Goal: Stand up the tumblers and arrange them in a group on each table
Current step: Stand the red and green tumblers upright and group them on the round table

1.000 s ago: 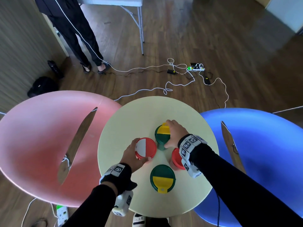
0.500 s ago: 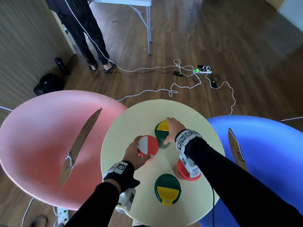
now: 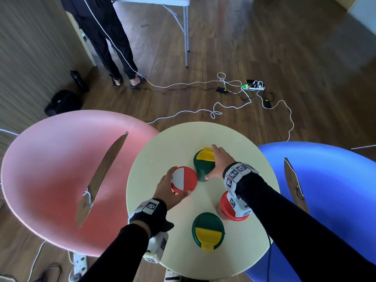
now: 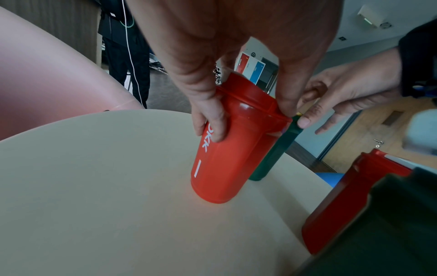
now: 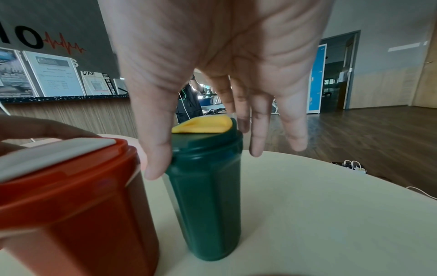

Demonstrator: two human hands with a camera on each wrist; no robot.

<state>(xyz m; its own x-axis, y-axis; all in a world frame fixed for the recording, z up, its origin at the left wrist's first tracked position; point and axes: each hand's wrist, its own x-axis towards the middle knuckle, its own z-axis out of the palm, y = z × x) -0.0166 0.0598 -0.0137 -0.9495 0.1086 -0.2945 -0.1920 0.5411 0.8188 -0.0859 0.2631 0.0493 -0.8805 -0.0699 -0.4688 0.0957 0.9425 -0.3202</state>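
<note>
While left hand [image 3: 168,190] grips red tumbler [image 3: 184,179]

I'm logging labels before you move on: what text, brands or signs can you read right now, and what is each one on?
"KK", end of a white word partly hidden by the fingers: red tumbler gripped by the left hand.
"MAE": a poster on the wall ledge, right wrist view.
Large black letter "O" beside a red heartbeat line: the grey wall.
The other posters and the wrist-band marker squares: unreadable.
</note>
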